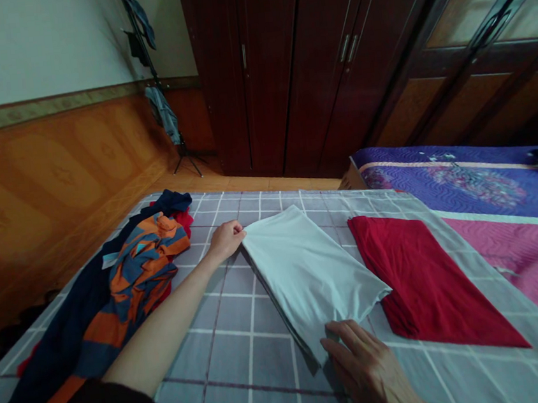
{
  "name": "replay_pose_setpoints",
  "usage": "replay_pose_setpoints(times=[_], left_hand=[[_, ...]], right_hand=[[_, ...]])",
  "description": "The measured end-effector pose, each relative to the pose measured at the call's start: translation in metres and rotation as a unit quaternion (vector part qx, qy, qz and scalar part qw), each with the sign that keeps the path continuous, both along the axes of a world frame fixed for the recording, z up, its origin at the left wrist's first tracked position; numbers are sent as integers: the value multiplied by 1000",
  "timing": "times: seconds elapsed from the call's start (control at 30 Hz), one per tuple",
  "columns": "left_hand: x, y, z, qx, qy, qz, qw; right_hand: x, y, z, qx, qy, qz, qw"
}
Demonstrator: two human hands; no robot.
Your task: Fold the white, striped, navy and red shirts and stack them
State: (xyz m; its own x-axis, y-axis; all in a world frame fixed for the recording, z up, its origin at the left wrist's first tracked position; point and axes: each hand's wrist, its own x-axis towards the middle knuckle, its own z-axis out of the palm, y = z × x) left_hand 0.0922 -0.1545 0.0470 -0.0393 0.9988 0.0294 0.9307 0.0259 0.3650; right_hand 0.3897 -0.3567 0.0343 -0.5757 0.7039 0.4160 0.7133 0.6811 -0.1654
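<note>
A folded white garment [307,268] lies at a slant on the checked bedsheet in the middle of the view. My left hand [227,238] pinches its far left corner between thumb and fingers. At the near end of the same garment, my right hand [363,365] rests palm down with its fingers stretched out, the tips touching the cloth near its lower edge. Just to the right lies a folded red garment [431,280], partly under the white one's right corner.
A heap of clothes with an orange and blue striped garment [147,259] and dark blue cloth [82,304] lies along the left side of the bed [228,359]. Beyond stand a dark wardrobe [283,65] and a coat stand [151,66]. A purple and pink bed [479,186] adjoins on the right.
</note>
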Motion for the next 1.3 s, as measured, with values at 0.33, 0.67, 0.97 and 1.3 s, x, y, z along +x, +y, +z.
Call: replay_pose_setpoints(times=[0.33,0.67,0.97,1.3], left_hand=[[-1,-13,-5,-17,39,-23,999],[10,-8,-12,-14,-21,-11,1000],[-12,27,0,-25,-100,-23,994],[-14,29,-7,-49,-99,-38,993]], right_hand=[[-5,-6,-8,100,-91,6,991],[-30,16,6,-23,-132,15,991],[-73,18,24,-67,-42,11,997],[-71,34,39,-197,84,-13,977]])
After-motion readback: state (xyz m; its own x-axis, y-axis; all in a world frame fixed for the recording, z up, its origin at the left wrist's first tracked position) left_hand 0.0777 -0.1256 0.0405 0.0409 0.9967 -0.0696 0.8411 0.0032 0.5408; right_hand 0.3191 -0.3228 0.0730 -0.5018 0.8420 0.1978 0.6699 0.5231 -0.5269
